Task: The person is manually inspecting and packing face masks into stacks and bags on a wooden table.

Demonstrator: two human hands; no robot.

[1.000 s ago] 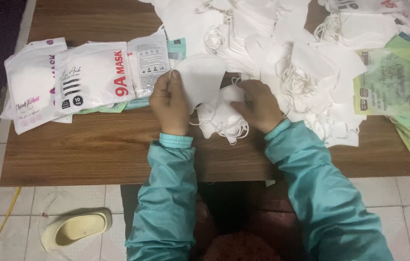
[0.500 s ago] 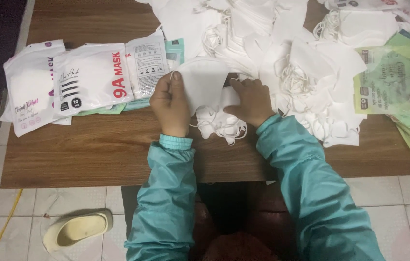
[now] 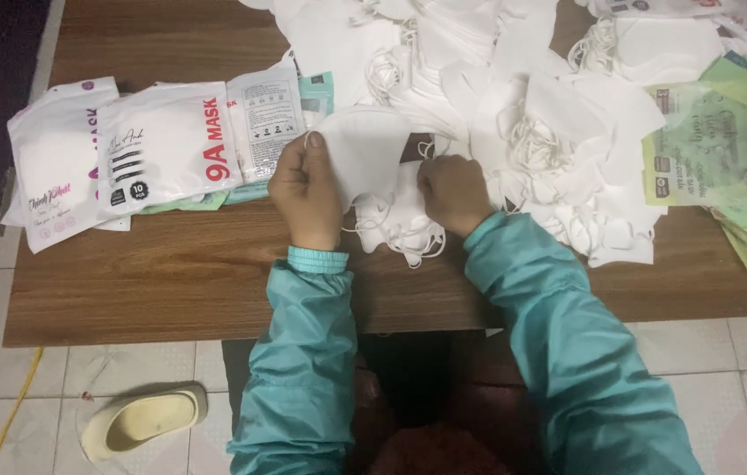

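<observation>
At the near edge of the wooden worktop (image 3: pixel 171 281), in the single head view, the left hand (image 3: pixel 305 192) pinches the left rim of a white face mask (image 3: pixel 363 151) between thumb and fingers, lifting it slightly above a small stack of masks (image 3: pixel 395 224) lying just in front of the person. The right hand (image 3: pixel 453 193) is curled, knuckles up, with its fingertips tucked at the mask's lower right edge; it seems to grip the fabric or an ear loop, though the exact hold is hidden beneath the fingers. The mask looks very light, soft and floppy, so it would likely crumple under a firm squeeze; the folded edges or the thin elastic loops look the surest places to hold. Both forearms, in teal sleeves (image 3: pixel 303 352), reach forward from the body with wrists bent down towards the worktop. A big loose heap of white masks (image 3: pixel 523 114) spreads beyond, printed white pouches (image 3: pixel 153 149) lie to the left, green packets (image 3: pixel 717 149) to the right, and a pale slipper (image 3: pixel 140 420) sits on the tiled floor.
</observation>
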